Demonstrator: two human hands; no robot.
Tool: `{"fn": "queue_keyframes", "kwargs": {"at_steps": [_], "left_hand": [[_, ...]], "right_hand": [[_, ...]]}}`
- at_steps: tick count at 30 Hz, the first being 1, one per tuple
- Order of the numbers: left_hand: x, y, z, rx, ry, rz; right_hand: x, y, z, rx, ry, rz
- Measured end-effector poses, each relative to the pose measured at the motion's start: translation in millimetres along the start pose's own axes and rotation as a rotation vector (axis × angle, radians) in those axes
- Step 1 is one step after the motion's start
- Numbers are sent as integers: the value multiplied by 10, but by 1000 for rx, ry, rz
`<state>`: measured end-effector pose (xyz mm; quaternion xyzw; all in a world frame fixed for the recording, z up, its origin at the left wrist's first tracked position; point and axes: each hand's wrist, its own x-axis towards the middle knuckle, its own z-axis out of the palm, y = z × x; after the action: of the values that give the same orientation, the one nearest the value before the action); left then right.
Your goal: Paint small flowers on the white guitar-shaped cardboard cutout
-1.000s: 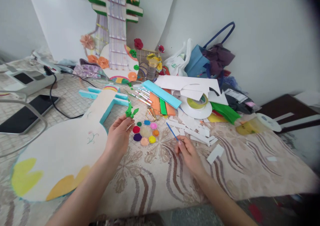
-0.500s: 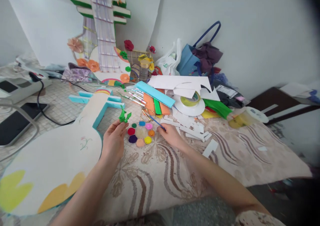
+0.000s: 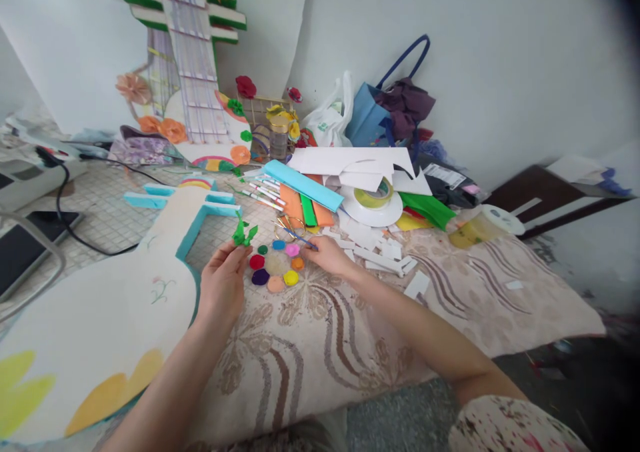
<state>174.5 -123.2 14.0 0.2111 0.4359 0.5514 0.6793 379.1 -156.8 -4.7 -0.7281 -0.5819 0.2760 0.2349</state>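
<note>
Between its fingertips my left hand [image 3: 223, 283] pinches a green paper leaf piece [image 3: 245, 232], which points upward above the paints. My right hand [image 3: 327, 255] is closed around a thin blue paintbrush [image 3: 303, 240], its tip reaching left over the blue and pink paints. Below the brush, a ring-shaped paint palette [image 3: 277, 265] of small coloured pots lies on the cloth between my hands. Left of my left hand rests a white guitar-shaped cutout [image 3: 115, 292] with light-blue sides, painted yellow and orange petals and a small flower drawing.
Gold-handled scissors [image 3: 289, 227] lie behind the palette, near several markers [image 3: 265, 195]. White paper scraps [image 3: 383, 259] and a tape roll [image 3: 373, 197] are to the right. A decorated guitar model [image 3: 195, 72] stands at the back. A phone [image 3: 30, 249] and cables lie far left.
The view has shifted slightly, so most things sit farther left. My right hand has moved a little toward the palette, with the brush tilted flatter. The left hand still holds the green leaf piece.
</note>
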Motion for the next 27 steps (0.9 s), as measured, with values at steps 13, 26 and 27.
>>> {"fn": "queue_keyframes", "kwargs": {"at_steps": [13, 26, 27], "left_hand": [[-75, 40, 32, 8, -43, -23], [-174, -140, 219, 31, -135, -148], [-163, -163, 217, 35, -144, -157]], "right_hand": [[-82, 62, -25, 134, 8, 98], [-329, 247, -260, 124, 67, 154], [-338, 262, -266, 115, 70, 148]]}}
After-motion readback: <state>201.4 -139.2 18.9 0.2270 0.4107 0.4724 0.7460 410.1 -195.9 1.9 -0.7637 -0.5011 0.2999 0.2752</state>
